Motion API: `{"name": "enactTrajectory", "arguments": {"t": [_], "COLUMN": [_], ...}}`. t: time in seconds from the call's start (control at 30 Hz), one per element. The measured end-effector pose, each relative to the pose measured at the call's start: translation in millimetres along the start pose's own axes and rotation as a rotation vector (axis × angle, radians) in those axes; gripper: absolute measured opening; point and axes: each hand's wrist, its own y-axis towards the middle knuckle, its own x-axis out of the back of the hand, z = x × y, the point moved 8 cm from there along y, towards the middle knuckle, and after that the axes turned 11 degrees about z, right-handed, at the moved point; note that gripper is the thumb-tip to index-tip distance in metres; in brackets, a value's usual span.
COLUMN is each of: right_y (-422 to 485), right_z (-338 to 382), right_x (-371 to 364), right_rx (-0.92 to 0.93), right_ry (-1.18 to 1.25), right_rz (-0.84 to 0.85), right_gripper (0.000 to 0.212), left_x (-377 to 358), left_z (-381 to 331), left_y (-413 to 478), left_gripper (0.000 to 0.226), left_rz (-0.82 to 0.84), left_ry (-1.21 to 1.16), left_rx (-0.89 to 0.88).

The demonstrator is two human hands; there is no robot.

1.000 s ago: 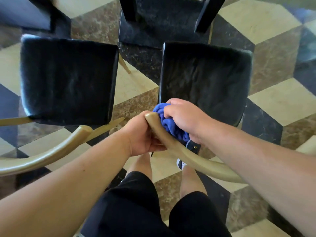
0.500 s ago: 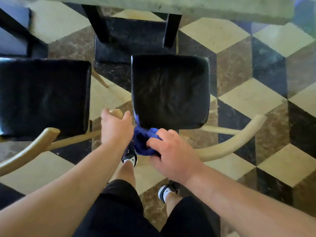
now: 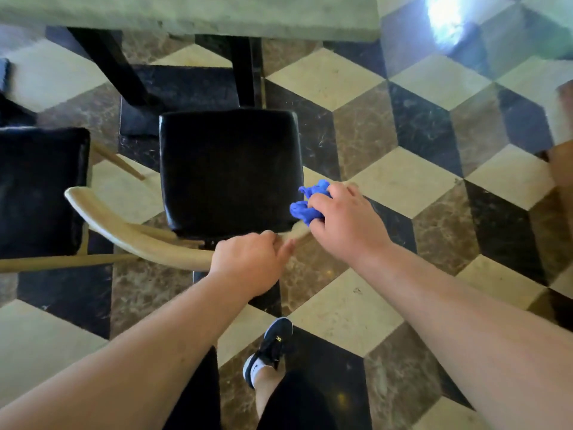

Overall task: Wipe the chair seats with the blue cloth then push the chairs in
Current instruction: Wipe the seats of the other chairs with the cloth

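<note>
A person stands behind a chair with a black padded seat [image 3: 229, 172] and a curved pale wooden backrest [image 3: 136, 234], looking down over both bare arms. The left hand [image 3: 248, 263] grips the middle of the backrest, fingers [image 3: 268, 235] curled together over the wood. The right hand [image 3: 344, 220] sits at the seat's near right corner, its fingers clamped on a bunched blue cloth [image 3: 310, 201]. The cloth pokes out past the knuckles and lies just beside the seat's right edge; whether it touches the cushion cannot be told.

The front of the seat points at a pale stone surface [image 3: 192, 13] that runs across the top of the view, with a black table leg [image 3: 108, 66] slanting down below it. The seat is not under that surface. A second chair's black seat [image 3: 40, 190] stands to the left, partly cut off by the frame.

The floor [image 3: 412, 181] is a cube pattern of cream, brown and black marble tiles. A dark sneaker [image 3: 271, 347] with a white sock shows between the arms, above black shorts [image 3: 294, 405].
</note>
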Motion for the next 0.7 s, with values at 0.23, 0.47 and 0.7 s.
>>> {"name": "enactTrajectory", "arguments": {"t": [0.23,0.47,0.7], "right_y": [55.4,107.4,128.3], "right_z": [-23.4,-7.1,-24.1], "right_x": [11.6,-35.1,-119.8], "right_rx": [-0.106,-0.05,-0.005], "right_ry": [-0.132,-0.38,-0.266], "right_rz": [0.196,1.017,1.348], "right_gripper": [0.01,0.014,0.016], "left_x": [7.3,-8.4,-36.9], "left_z": [-52.9,-41.5,-1.7], "left_y": [53.1,81.0,126.0], "left_gripper": [0.055,0.065,0.016], "left_rz": [0.264,0.747,0.812], "left_ry": [-0.312,-0.866,-1.05], "left_rx": [-0.112,-0.018,0.158]}}
